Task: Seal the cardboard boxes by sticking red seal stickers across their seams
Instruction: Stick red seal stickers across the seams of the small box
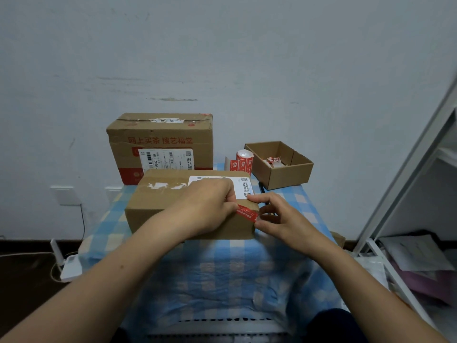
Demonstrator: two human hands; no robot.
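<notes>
Cardboard of the near box, on the blue-checked surface, carries both hands at its right front edge. The left hand lies palm-down, fingers curled, pinching one end of the red seal sticker. The right hand pinches the other end at the corner. Behind, a larger box reads "网上买茶 搜艺福堂" in red; its label shows "P802 T70".

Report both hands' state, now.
Left hand: pinches one end of the red seal sticker on the near box.
Right hand: pinches the sticker's other end.
</notes>
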